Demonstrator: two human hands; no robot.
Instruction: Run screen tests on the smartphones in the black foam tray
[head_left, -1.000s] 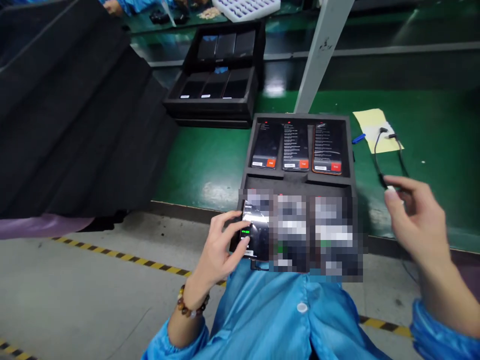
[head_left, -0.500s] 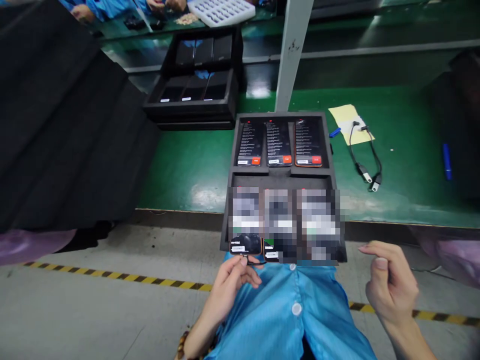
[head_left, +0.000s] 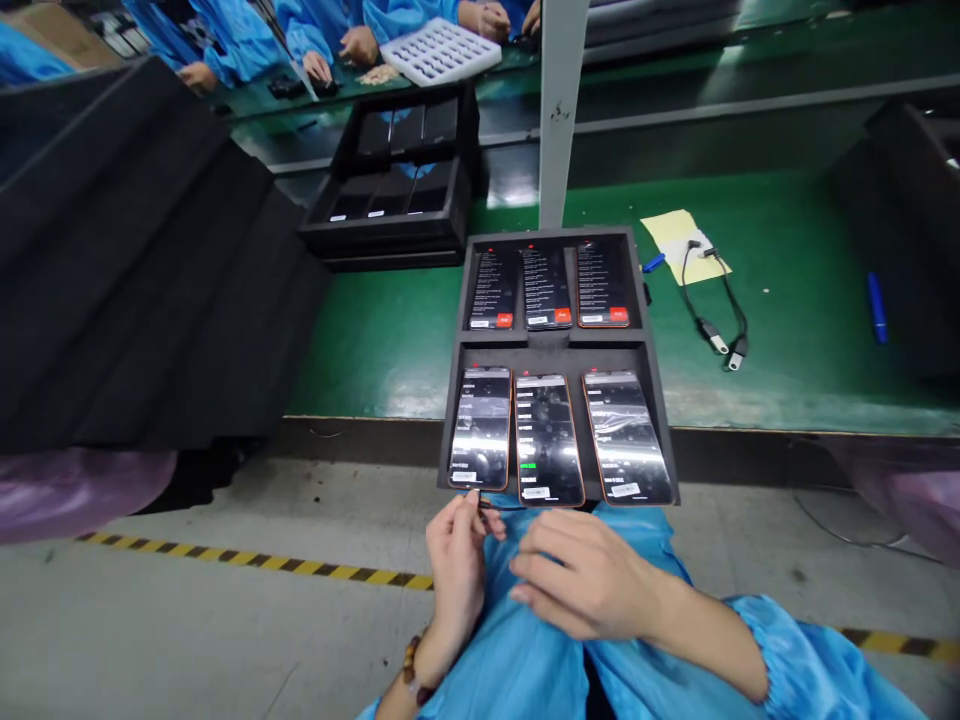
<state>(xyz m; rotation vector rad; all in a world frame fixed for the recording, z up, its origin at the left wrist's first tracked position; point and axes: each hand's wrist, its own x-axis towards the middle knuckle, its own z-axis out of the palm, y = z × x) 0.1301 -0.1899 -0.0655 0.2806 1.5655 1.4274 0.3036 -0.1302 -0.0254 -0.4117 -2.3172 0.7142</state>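
A black foam tray (head_left: 552, 340) holds phones in two rows, its front edge over my lap. Several lit phones lie in it: the front left phone (head_left: 480, 430), front middle phone (head_left: 547, 440) and front right phone (head_left: 627, 435) show menu lists. My left hand (head_left: 459, 545) pinches the plug end of a short black cable (head_left: 510, 508) at the bottom edge of the front left phone. Whether the plug sits in the port cannot be made out. Just below the front middle phone is my right hand (head_left: 589, 575), fingers bent and apart, with nothing visible in them.
Two adapter cables (head_left: 712, 335) lie by a yellow paper (head_left: 675, 235) on the green table (head_left: 795, 300). A tray of dark phones (head_left: 390, 215) stands behind left. Stacked black foam trays (head_left: 142, 280) fill the left side; a metal post (head_left: 559, 110) rises behind. Co-workers' hands are across the table.
My right hand has come in from the far right to below the front middle phone. My left hand stays at the front left phone with the cable. The camera view has shifted slightly.
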